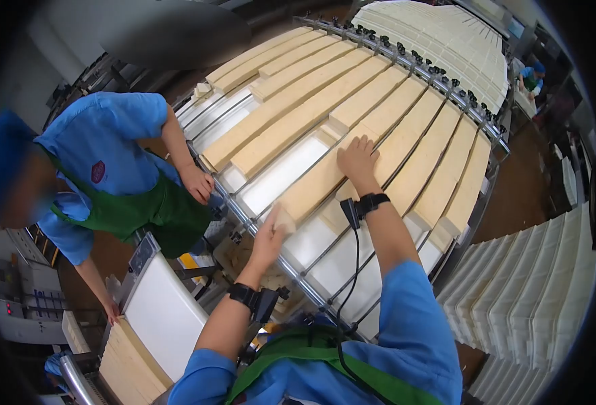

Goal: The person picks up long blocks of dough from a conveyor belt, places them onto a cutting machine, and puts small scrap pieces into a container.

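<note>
Several railed lanes hold beige strips, the left hand touching one.

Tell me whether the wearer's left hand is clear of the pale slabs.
No: the wearer's left hand is touching the near end of a pale slab.

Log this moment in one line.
left hand: at near end of pale slab | right hand: laid on top, farther along | one co-worker hand: by metal rail
</note>
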Tool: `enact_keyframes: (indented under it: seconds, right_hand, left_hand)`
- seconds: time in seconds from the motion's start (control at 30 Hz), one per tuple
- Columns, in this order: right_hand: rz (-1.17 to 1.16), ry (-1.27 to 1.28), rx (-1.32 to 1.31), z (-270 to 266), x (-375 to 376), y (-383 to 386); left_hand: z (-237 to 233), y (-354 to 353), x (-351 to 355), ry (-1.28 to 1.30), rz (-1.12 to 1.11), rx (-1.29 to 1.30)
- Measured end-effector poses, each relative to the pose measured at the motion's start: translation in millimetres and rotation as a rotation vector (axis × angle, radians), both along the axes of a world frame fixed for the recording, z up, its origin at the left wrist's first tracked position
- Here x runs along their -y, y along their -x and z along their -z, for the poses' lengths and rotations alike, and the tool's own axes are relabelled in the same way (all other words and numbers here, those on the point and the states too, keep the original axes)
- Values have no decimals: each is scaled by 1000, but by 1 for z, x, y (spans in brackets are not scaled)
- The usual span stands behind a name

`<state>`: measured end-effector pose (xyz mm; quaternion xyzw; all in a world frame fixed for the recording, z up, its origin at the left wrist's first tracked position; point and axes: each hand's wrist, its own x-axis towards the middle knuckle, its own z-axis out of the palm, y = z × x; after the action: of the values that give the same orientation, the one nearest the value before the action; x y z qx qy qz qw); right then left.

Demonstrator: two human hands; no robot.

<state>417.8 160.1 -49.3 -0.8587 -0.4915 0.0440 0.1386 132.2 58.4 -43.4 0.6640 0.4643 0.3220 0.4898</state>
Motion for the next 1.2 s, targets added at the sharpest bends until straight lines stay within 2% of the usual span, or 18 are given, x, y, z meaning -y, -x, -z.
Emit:
enact_keyframes:
  seconds: [0.03, 0.13, 0.23, 0.33, 0.37, 0.4, 0.47, 0.53, 0.57, 0.63, 0.73, 0.77, 0.87, 0.9, 1.0, 1.03, 1.13, 1.2]
  right_hand:
    - [-15, 28, -10, -4, 6, 6]
    - [-77, 34, -113, -17, 30, 22]
    - [-175, 49, -107, -24, 57, 42]
    - [-337, 33, -56, -24, 82, 66]
    - [-439, -68, -67, -25, 92, 74]
    - [-549, -167, -85, -26, 102, 83]
    - [-778, -412, -89, -19, 116, 104]
    - [-915, -304, -426, -31, 123, 133]
    - [-951, -263, -485, -39, 128, 151]
    - [-996, -168, -591, -52, 142, 188]
    - [-1140, 71, -619, -61, 153, 233]
    - [-1249, 59, -600, -56, 157, 249]
    - [-1327, 403, -587, -70, 179, 301]
    - [-1375, 448, -605, -79, 189, 320]
    - [-1633, 351, -612, -63, 207, 366]
    - [-1668, 366, -630, -68, 218, 385]
    - [-1757, 462, -692, -60, 237, 437]
    - [-1814, 399, -614, -54, 249, 471]
  left_hand:
    - [-2, 2, -3, 92, 22, -88]
    - [7, 10, 7, -79, -79, 77]
    - [-16, 33, 37, 4, -176, 236]
    - [-1, 70, 69, -20, -289, 287]
    - [-2, 80, 81, 16, -350, 342]
    - [1, 96, 91, -239, -374, 115]
    - [5, 117, 111, -422, -500, -97]
    - [8, 135, 132, -393, -570, -147]
    - [10, 144, 144, -370, -599, -166]
    - [14, 162, 165, -232, -624, -42]
    - [11, 187, 195, -187, -690, 48]
    - [4, 196, 205, -200, -710, 50]
    - [5, 224, 232, -239, -821, 36]
    - [7, 234, 240, -250, -866, 26]
    - [18, 277, 263, -309, -1079, -132]
    - [10, 290, 274, -227, -1187, -58]
    - [34, 349, 306, -219, -1503, -182]
    - [74, 398, 338, -195, -1617, -455]
